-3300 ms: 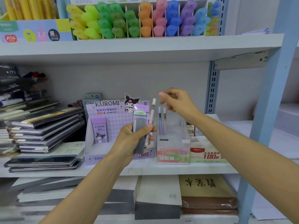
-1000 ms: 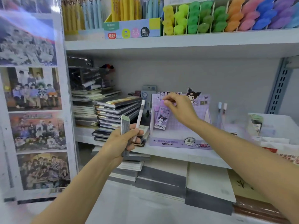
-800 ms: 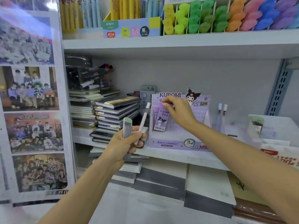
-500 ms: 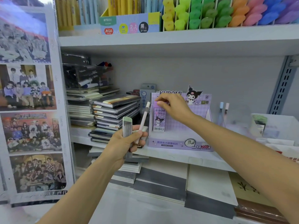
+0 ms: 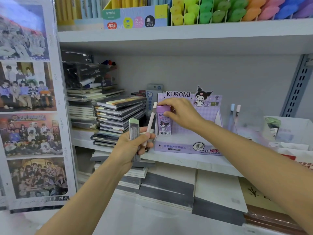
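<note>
Whereas the purple lead case hung raised and tilted in front of the Kuromi display box a second ago, it now stands upright inside that box, at its left front corner, barcode end down. The right grip pinches the case by its top, with thumb and fingers curled over the cap.

Assessment: the case is being returned to stock rather than selected, and only the release remains. Contact with the box floor cannot be confirmed.

The left grip, just left of the box and in front of it, is clenched around a grey lead case with a green cap and a pale mechanical pencil, unchanged from the earlier views. Both items therefore remain the held selection. A notebook stack lies left of the box on the same shelf.
</note>
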### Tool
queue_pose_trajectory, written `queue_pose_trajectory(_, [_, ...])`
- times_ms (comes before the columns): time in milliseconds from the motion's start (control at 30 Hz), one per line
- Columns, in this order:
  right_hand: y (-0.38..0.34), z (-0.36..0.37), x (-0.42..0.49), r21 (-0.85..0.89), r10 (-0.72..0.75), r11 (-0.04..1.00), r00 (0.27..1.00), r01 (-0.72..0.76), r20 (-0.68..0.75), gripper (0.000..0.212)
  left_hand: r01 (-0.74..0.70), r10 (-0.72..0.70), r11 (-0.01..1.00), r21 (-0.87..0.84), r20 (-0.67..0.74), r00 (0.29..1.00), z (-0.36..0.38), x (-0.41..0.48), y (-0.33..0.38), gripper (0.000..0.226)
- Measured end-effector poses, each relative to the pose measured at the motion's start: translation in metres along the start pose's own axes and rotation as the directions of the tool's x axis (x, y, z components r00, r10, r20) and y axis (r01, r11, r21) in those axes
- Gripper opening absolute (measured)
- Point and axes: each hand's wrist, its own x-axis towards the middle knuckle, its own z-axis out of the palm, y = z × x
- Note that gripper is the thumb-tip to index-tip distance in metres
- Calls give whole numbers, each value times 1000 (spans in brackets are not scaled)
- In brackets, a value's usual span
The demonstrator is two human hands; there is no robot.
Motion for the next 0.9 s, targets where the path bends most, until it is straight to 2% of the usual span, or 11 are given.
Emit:
queue_pose_trajectory(167, [14, -11, -2, 70, 163, 984, 986, -166, 46, 39, -10, 11, 999, 39, -7, 1000, 7, 1, -2, 20])
queue_pose_trajectory(300, [19, -28, -7, 249, 267, 939, 959, -237, -95, 35, -27, 26, 991, 132, 6, 1000, 12, 3, -1, 22])
queue_pose_trajectory(400, [21, -39, -4, 233, 252, 948, 957, -215, -141, 30, -34, 42, 976, 214, -36, 998, 15, 6, 0, 21])
queue_pose_trajectory(467, [18, -36, -8, 202, 245, 953, 966, -224, -81, 32, -31, 47, 965, 260, -59, 997, 16, 8, 0, 26])
queue_pose_trajectory(567, [17, -20, -18, 165, 242, 958, 970, -235, -24, 33, -27, 41, 974, 223, -57, 998, 18, 11, -2, 39])
queue_pose_trajectory(700, [25, -22, -15, 158, 231, 959, 972, -236, 48, 30, -46, 51, 987, 151, -30, 998, 21, 11, -3, 18])
queue_pose_trajectory(800, [25, -28, -6, 108, 160, 979, 982, -171, 104, 29, -63, 71, 967, 246, -26, 997, 22, 12, 1, 23])
queue_pose_trajectory(867, [20, -27, -1, 63, 108, 991, 990, -114, 89, 30, -51, 79, 957, 285, -86, 993, 23, 15, 6, 5])
queue_pose_trajectory(900, [19, -25, 0, 51, 93, 994, 993, -97, 78, 29, -49, 89, 951, 305, -119, 989, 24, 18, 8, 6])
